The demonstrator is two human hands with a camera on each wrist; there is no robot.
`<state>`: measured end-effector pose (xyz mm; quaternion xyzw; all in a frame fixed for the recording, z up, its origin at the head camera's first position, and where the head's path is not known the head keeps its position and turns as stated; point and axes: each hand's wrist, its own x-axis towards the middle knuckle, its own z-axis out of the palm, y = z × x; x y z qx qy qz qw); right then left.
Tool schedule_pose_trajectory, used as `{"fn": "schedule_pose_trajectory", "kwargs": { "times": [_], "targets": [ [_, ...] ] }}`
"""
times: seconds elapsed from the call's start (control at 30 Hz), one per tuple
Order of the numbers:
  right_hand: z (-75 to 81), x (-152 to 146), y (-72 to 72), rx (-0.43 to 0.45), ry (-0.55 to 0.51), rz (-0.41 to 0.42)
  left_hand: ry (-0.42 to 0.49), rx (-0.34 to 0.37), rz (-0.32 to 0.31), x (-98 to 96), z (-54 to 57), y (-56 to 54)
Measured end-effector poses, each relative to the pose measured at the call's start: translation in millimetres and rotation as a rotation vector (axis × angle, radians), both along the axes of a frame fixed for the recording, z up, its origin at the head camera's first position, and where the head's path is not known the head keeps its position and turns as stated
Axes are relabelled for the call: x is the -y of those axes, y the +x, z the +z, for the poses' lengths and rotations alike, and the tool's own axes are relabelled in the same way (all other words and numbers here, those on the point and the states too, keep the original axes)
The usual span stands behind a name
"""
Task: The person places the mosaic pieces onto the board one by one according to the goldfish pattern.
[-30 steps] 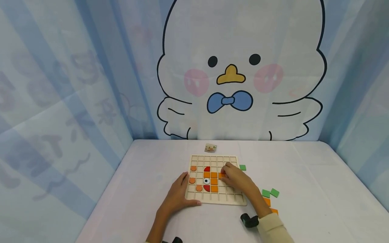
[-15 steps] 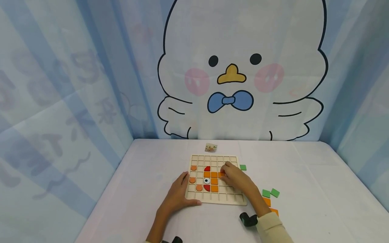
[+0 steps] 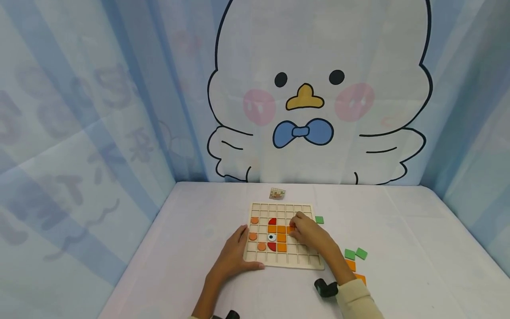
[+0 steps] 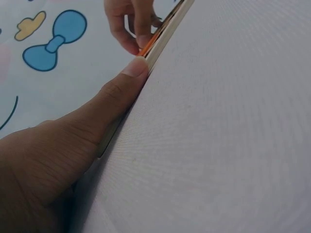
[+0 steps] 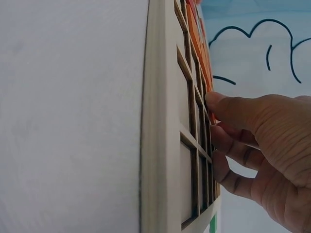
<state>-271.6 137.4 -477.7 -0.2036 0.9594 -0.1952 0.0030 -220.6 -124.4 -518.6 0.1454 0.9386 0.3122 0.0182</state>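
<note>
A pale wooden grid board [image 3: 303, 261] lies on the table, with orange square tiles [image 3: 281, 238], red quarter-round tiles [image 3: 272, 247], orange round tiles [image 3: 253, 236] and an eye tile [image 3: 272, 237] in its cells. My left hand [image 3: 232, 254] holds the board's near left corner, thumb along the front edge and fingers along the left side. Right of the orange row, my right hand [image 3: 308, 231] pinches an orange square tile [image 3: 289, 230] at the board's surface. In the right wrist view its thumb and fingertips are right at the cells; they partly hide that tile.
Green square tiles [image 3: 361, 253] and further orange tiles [image 3: 350, 265] lie to the right, partly behind the right forearm. One more green tile [image 3: 319, 219] sits beside the board's right edge. A small patterned packet or card [image 3: 276, 193] lies behind the board.
Both hands stay in place on the board and the tile. The whole scene shifts very slightly in the head view; no tile has visibly moved otherwise.
</note>
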Motion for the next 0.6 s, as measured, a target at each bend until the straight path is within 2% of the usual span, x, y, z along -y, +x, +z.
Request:
{"fn": "schedule_pose_trajectory", "kwargs": {
  "times": [0.37, 0.6],
  "targets": [
    [3.8, -1.3, 2.0, 0.003, -0.001, -0.001, -0.006, -0.009, -0.007, 0.9, 1.4, -0.6],
    [9.5, -8.8, 9.7, 0.01, -0.001, -0.032, -0.024, -0.012, -0.011, 1.4, -0.9, -0.2]
  ]
}}
